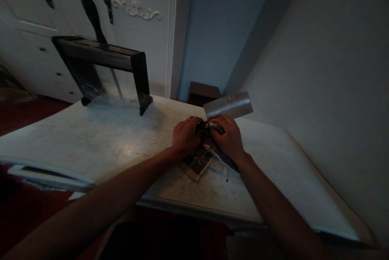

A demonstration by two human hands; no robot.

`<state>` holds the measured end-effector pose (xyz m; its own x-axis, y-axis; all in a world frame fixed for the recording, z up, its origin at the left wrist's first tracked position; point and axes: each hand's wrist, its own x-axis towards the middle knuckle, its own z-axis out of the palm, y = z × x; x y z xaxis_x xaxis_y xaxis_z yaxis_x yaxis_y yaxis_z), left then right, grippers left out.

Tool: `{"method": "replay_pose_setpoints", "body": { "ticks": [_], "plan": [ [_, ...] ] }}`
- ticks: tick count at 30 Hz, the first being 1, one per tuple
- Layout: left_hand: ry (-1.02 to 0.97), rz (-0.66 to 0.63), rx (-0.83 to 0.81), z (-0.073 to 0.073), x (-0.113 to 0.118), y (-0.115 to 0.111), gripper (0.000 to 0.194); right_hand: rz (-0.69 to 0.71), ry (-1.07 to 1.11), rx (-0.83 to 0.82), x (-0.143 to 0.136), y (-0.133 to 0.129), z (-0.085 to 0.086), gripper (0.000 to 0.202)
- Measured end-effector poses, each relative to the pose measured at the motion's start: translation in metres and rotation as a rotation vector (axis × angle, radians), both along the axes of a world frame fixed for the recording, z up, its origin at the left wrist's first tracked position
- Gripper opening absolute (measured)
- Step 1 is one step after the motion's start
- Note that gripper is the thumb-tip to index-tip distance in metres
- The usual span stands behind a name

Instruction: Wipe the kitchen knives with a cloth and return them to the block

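Observation:
A dark patterned cloth (pixel 199 164) with pale edges is bunched between my two hands above the white tabletop, its lower part hanging or lying on the surface. My left hand (pixel 187 135) is closed on the left side of the bunch, and a ring shows on one finger. From the right, my right hand (pixel 227 135) grips the same cloth with bent fingers. Just beyond the knuckles is a wide metal blade (pixel 228 105), like a cleaver's, tilted up to the right. Its handle does not show; whether a hand holds it inside the cloth, I cannot tell.
On the left of the white table (pixel 127 142) stands a black knife stand (pixel 101 55) with a black-handled knife (pixel 92 16) upright in it. White cabinets (pixel 139 45) rise behind. A brown box-like piece (pixel 203 93) sits past the far edge. A wall borders the right side.

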<state>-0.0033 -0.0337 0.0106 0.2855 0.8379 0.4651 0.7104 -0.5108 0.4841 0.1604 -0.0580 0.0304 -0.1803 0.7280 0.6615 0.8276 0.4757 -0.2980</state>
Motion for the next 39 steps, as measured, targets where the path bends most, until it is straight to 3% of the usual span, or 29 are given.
{"method": "replay_pose_setpoints", "body": {
  "ticks": [39],
  "plan": [
    [0.006, -0.011, -0.017, -0.0002, 0.0002, -0.0002, 0.026, -0.006, 0.022, -0.015, -0.0017, -0.0011, 0.0021, 0.019]
  ]
}}
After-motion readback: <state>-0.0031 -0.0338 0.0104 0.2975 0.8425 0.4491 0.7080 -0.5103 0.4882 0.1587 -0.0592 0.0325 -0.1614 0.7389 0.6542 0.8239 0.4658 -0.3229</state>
